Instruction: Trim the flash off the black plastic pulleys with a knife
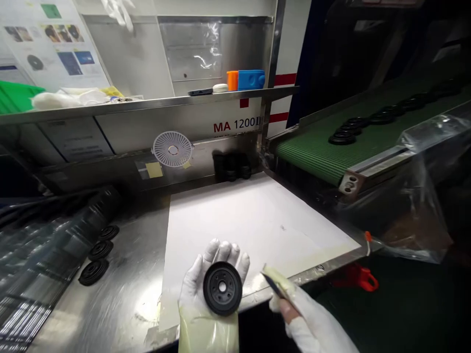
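Observation:
My left hand (206,282), in a white glove, holds a round black plastic disc (222,288) upright, its face turned to me, over the near edge of a white sheet (253,220). My right hand (305,318), also gloved, is closed round a thin dark blade tool (275,287) whose tip points toward the disc from the right, a little apart from it.
Three black discs (98,257) lie on the steel table at left beside a plastic bag of more. A green conveyor (331,152) at right carries several black discs (353,128). A stack of black parts (231,165) stands behind the sheet. A white fan grille (172,148) leans on the back wall.

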A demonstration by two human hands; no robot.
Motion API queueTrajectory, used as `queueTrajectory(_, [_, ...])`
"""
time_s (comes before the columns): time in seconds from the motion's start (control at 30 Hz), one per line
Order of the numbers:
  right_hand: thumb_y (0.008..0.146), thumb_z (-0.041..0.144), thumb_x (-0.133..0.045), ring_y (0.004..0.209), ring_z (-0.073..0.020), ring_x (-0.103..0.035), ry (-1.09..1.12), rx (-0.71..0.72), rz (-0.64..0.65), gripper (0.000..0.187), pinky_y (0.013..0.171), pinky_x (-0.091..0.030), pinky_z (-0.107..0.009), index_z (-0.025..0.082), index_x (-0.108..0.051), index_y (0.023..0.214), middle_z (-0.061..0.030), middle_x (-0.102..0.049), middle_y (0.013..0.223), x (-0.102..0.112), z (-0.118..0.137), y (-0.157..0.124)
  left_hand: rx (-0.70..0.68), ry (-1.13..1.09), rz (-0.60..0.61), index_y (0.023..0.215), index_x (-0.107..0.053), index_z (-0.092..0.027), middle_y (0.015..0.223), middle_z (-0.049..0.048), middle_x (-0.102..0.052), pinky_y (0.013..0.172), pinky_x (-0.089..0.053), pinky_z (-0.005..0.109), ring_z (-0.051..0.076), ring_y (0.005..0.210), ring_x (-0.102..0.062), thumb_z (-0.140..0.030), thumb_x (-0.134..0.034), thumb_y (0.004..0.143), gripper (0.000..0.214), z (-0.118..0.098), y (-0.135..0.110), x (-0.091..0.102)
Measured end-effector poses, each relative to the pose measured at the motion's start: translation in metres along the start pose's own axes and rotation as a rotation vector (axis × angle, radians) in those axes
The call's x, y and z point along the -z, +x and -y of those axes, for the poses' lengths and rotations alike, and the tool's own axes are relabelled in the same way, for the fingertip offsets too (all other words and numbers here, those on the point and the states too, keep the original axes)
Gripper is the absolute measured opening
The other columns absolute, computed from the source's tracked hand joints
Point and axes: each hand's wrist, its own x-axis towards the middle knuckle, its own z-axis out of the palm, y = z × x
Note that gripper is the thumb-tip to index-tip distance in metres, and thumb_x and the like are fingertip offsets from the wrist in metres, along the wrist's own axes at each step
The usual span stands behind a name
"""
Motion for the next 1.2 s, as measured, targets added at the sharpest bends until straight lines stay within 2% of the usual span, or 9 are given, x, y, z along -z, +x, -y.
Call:
queueTrajectory(0.17, [0.080,0.046,-0.053,0.059,-0.0153,-0.058,0.407,-0.241,-0.080,0.041,0.054,-0.050,-0.024,0.023,-0.061,0.113,-0.0022,-0.063,0.067,0.014,-0.042,0.010,0.095,-0.059,0.075,0.090,-0.071,-0.010,0.095,0.0138,-0.069,0.102,-0.033,0.049,0.028,0.104,-0.058,-0.025,-0.041,0.082,0.034,-0.016,-0.005,0.007])
queueTrajectory(0.37, [0.064,0.039,-0.073,0.081,-0.0224,-0.063,0.782,-0.330,-0.143,0.040,0.074,-0.054,-0.033,0.022,-0.064,0.099,-0.0073,-0.066,0.095,0.036,-0.044,0.023,0.132,-0.007,0.276,0.118,-0.058,-0.022,0.129,0.0064,-0.053,0.100,-0.022,0.066,0.033,0.126,-0.035,-0.016,-0.048,0.067,0.052,-0.019,-0.021,0.025])
queueTrajectory(0.5, [0.060,0.036,-0.077,0.059,-0.0137,-0.055,0.824,-0.219,-0.152,0.032,0.057,-0.050,-0.026,0.024,-0.064,0.087,0.0005,-0.058,0.068,0.032,-0.017,0.020,0.234,0.087,0.012,0.107,-0.061,-0.024,0.122,0.0065,-0.059,0.079,-0.049,0.052,0.035,0.116,-0.047,-0.016,-0.049,0.078,0.032,-0.022,-0.023,0.039])
queueTrajectory(0.6, [0.065,0.052,-0.070,0.043,-0.0061,-0.040,0.844,-0.175,-0.001,0.033,0.043,-0.038,-0.020,0.022,-0.066,0.079,0.0051,-0.045,0.049,0.022,-0.006,0.015,0.305,0.129,-0.284,0.112,-0.055,-0.019,0.108,0.0102,-0.065,0.059,-0.055,0.036,0.034,0.105,-0.057,-0.028,-0.058,0.079,0.034,-0.026,-0.017,0.044])
queueTrajectory(0.67, [0.059,0.058,-0.072,0.040,-0.0049,-0.041,0.793,-0.214,0.167,0.041,0.040,-0.034,-0.018,0.018,-0.065,0.068,0.0046,-0.045,0.044,0.014,-0.002,0.015,0.297,0.139,-0.368,0.124,-0.044,-0.016,0.110,0.0127,-0.063,0.066,-0.055,0.041,0.034,0.106,-0.056,-0.028,-0.060,0.078,0.050,-0.028,-0.019,0.046])
queueTrajectory(0.8, [0.062,0.043,-0.076,0.052,-0.0128,-0.059,0.611,-0.318,0.391,0.030,0.051,-0.048,-0.025,0.016,-0.068,0.073,-0.0029,-0.064,0.059,-0.002,0.013,0.015,0.309,0.175,-0.304,0.131,-0.037,-0.016,0.118,0.0133,-0.058,0.079,-0.050,0.052,0.035,0.107,-0.054,-0.029,-0.053,0.082,0.053,-0.032,-0.037,0.047])
queueTrajectory(0.9, [0.063,0.036,-0.076,0.063,-0.0159,-0.063,0.657,-0.340,0.438,0.022,0.062,-0.052,-0.030,0.019,-0.068,0.076,-0.0016,-0.067,0.066,-0.015,0.027,0.014,0.321,0.266,-0.181,0.127,-0.040,-0.019,0.107,0.0115,-0.062,0.055,-0.052,0.036,0.029,0.083,-0.064,-0.032,-0.048,0.084,0.045,-0.033,-0.053,0.048])
queueTrajectory(1.0, [0.064,0.036,-0.076,0.060,-0.0147,-0.061,0.693,-0.331,0.448,0.023,0.059,-0.051,-0.029,0.019,-0.067,0.076,-0.0010,-0.066,0.065,-0.026,0.036,0.009,0.334,0.378,-0.135,0.110,-0.049,-0.018,0.087,0.0079,-0.063,0.032,-0.031,0.021,0.019,0.052,-0.060,-0.040,-0.044,0.084,0.034,-0.032,-0.062,0.048])
queueTrajectory(1.2, [0.071,0.050,-0.065,0.070,-0.0188,-0.064,0.681,-0.341,0.557,0.036,0.065,-0.051,-0.029,0.016,-0.063,0.058,-0.0049,-0.065,0.066,-0.040,0.036,-0.005,0.331,0.449,-0.141,0.089,-0.052,-0.016,0.061,0.0082,-0.061,0.033,-0.024,0.016,0.010,0.035,-0.049,-0.046,-0.035,0.086,0.035,-0.023,-0.069,0.040])
